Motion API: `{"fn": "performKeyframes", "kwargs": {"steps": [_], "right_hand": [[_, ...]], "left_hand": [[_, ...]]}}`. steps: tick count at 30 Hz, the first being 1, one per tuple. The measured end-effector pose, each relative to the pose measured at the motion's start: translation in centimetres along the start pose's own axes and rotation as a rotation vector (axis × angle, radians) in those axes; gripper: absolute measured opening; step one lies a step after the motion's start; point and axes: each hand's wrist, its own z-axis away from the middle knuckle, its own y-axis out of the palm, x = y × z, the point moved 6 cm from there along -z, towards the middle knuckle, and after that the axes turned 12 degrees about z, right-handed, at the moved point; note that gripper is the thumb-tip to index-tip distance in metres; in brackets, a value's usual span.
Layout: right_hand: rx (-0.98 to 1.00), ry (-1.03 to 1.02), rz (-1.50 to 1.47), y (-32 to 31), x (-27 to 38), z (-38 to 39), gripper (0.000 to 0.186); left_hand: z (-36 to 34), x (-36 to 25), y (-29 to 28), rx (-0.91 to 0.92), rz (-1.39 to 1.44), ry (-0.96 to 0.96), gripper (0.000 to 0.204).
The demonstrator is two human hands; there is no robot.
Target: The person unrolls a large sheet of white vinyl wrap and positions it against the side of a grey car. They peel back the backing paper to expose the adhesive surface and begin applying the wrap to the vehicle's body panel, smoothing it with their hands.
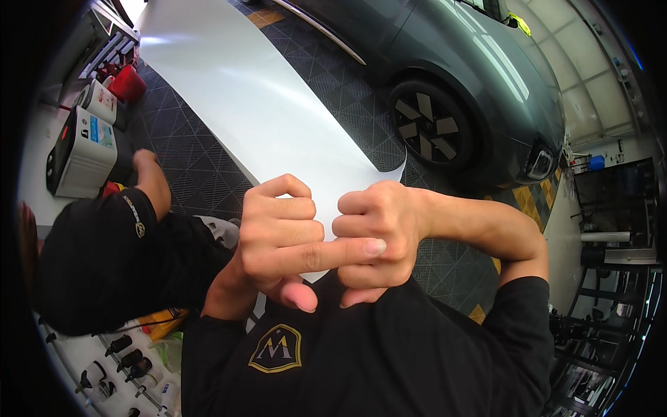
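Both my hands are raised close together in front of my chest. On my left hand [278,243] the index finger stretches across and touches the knuckles of my right hand. Its other fingers are bent with small gaps, its thumb is apart, and I see nothing in it. My right hand [379,236] is curled into a fist, thumb below; its inside is hidden. A long, wide white sheet [257,97] runs from the far left to behind my hands, one near corner curling up on the right. I cannot tell whether either hand touches it.
Right of the sheet stands a dark grey car [479,69], its wheel [427,125] facing me. A person in a black cap and shirt [97,257] is close on my left. White-and-black machines [90,153] and a red container [127,83] stand farther left; dark shelving [611,313] is right.
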Motion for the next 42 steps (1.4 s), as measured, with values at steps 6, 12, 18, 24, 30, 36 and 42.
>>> {"fn": "performKeyframes", "kwargs": {"steps": [6, 12, 18, 24, 30, 36, 42], "right_hand": [[-0.008, -0.028, 0.036, 0.3, 0.9, -0.7, 0.052], [-0.065, -0.003, 0.007, -0.1, 1.5, -1.4, 0.05], [-0.102, 0.022, -0.054, 1.1, 2.1, -1.3, 0.049], [-0.115, 0.103, -0.054, 0.9, 0.8, -0.9, 0.049], [-0.087, 0.132, -0.089, 1.7, 1.1, 0.8, 0.05], [0.15, 0.676, 0.11, 0.5, -3.8, 10.7, 0.042], [0.676, 1.161, 0.331, -0.4, -9.2, 29.1, 0.11]], "left_hand": [[-0.2, 0.2, 0.7, 0.091, 0.013, 0.074, 0.068], [0.0, 0.0, 0.1, 0.035, -0.05, 0.139, 0.068], [0.6, 0.2, -0.5, 0.033, -0.091, 0.082, 0.069], [1.6, 2.0, -0.2, -0.049, -0.087, 0.014, 0.067], [2.8, 4.3, -1.1, -0.153, -0.151, -0.055, 0.072], [4.7, 5.3, -5.1, -0.508, -0.254, -0.096, 0.067], [7.0, 5.2, -8.2, -0.696, -0.34, -0.123, 0.066]]}}
